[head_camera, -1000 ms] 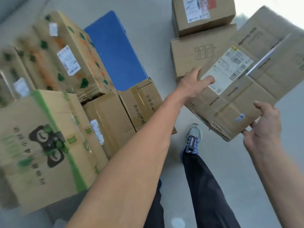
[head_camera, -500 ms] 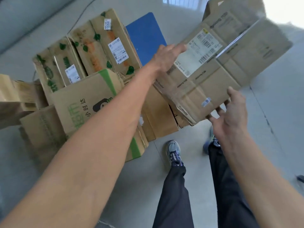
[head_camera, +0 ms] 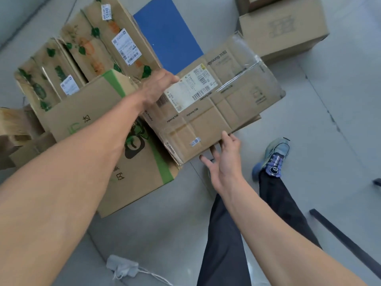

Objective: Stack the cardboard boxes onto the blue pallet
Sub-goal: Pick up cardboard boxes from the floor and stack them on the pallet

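Floor: grey, smooth and faintly glossy, with thin seam lines crossing it at the right.

Far left: a pile of worn cardboard, cut off by the frame edge.

Left: the printed boxes, a row with green and orange print, each bearing a white label.

Left of centre: the green-striped box, large, tilted toward me, touching the row behind it.

Lower left of centre: a white cloth bundle with a loose string, lying on the floor.

Centre, far side: the blue pallet, one bare strip of it showing between the printed boxes and the box I held.

Centre: my left hand, curled over the left edge of the labelled box. That box was flat and wide, with a shipping label and clear tape across its top. It sat at the pallet's near edge, just beside the green-striped box. I could not tell whether it rested on anything below.

Right of centre: my right hand, well apart from the left, fingers spread and straight, thumb against the box's near edge, fingertips going under it.

Below that: my dark trouser leg and one blue shoe on the floor.

Upper right: the plain boxes, stacked on the floor.

Lower right: a dark strip lying diagonally on the floor.
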### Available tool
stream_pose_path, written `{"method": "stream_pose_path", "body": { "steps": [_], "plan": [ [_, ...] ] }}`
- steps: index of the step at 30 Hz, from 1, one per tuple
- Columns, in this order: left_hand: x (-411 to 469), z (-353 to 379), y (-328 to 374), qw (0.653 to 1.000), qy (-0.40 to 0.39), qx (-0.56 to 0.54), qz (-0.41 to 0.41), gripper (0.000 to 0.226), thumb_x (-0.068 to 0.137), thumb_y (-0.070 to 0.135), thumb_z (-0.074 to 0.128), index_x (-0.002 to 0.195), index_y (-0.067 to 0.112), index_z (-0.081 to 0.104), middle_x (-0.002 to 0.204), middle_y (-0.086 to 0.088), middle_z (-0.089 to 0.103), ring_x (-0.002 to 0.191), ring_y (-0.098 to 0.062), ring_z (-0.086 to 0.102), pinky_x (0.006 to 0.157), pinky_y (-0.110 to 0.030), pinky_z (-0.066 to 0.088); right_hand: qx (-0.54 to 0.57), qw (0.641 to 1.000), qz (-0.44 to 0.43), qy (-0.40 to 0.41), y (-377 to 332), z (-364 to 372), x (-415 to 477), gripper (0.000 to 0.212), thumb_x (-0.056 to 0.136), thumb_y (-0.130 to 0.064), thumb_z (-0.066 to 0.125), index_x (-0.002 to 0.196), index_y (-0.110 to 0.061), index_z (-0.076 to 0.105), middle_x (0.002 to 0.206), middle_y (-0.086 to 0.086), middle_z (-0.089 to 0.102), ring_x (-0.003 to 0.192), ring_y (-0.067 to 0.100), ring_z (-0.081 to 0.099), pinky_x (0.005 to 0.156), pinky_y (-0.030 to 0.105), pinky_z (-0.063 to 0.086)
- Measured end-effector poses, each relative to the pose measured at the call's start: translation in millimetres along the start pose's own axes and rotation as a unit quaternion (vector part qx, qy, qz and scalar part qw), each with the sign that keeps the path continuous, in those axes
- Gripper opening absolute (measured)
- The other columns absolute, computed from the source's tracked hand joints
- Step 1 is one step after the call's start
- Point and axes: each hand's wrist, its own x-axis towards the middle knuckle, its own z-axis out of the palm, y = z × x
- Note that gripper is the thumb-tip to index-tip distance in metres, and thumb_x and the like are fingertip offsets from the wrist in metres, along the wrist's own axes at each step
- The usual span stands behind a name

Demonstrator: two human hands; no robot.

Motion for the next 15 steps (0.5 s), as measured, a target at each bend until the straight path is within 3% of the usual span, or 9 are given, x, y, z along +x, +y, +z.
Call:
{"method": "stream_pose_path", "body": {
  "steps": [3, 4, 7, 12, 15],
  "plan": [
    [0, 6, -4, 1.0, 0.0, -0.021, 0.004, 0.041, 0.089, 0.068, 0.045, 0.113, 0.039, 0.061, 0.126, 0.021, 0.061, 0.121, -0.002, 0.055, 0.105, -0.042, 0.037, -0.005, 1.0, 0.018, 0.006, 2, -4, 6, 0.043, 0.105, -0.036, 0.055, 0.143, -0.028, 0.038, 0.146, -0.012, 0.05, 0.138, 0.017, 0.048, 0.111, 0.058, 0.042],
    [0, 8, -5, 1.0, -0.008, -0.02, 0.006, 0.047, 0.089, 0.069, 0.045, 0.118, 0.038, 0.065, 0.131, 0.023, 0.062, 0.126, 0.001, 0.053, 0.109, -0.045, 0.036, -0.009, 1.0, 0.024, 0.009, 1, -6, 7, 0.046, 0.104, -0.034, 0.056, 0.144, -0.028, 0.037, 0.149, -0.01, 0.048, 0.139, 0.018, 0.047, 0.111, 0.058, 0.042],
    [4, 12, -10, 0.999, -0.031, -0.001, -0.022, 0.076, 0.081, 0.08, 0.046, 0.14, 0.035, 0.061, 0.158, 0.0, 0.045, 0.149, -0.025, 0.037, 0.123, -0.064, 0.019, -0.028, 0.999, 0.041, 0.007, 1, -8, 8, 0.062, 0.1, -0.03, 0.06, 0.155, -0.032, 0.031, 0.157, -0.007, 0.041, 0.142, 0.023, 0.043, 0.114, 0.055, 0.043],
    [5, 18, -7, 0.999, -0.023, -0.011, -0.035, 0.068, 0.078, 0.082, 0.047, 0.122, 0.035, 0.07, 0.158, -0.009, 0.04, 0.144, -0.035, 0.04, 0.123, -0.064, 0.019, -0.029, 0.998, 0.051, -0.002, 3, -10, 4, 0.085, 0.095, -0.025, 0.063, 0.164, -0.038, 0.015, 0.164, -0.004, 0.032, 0.146, 0.029, 0.037, 0.116, 0.052, 0.042],
    [3, 20, -5, 0.999, -0.001, -0.027, -0.037, 0.055, 0.079, 0.078, 0.052, 0.101, 0.032, 0.074, 0.135, -0.004, 0.051, 0.125, -0.023, 0.054, 0.114, -0.052, 0.034, -0.031, 0.998, 0.047, -0.005, 7, -14, 4, 0.088, 0.093, -0.024, 0.064, 0.163, -0.04, 0.014, 0.163, -0.003, 0.034, 0.138, 0.024, 0.04, 0.115, 0.053, 0.043]
  ]
}}
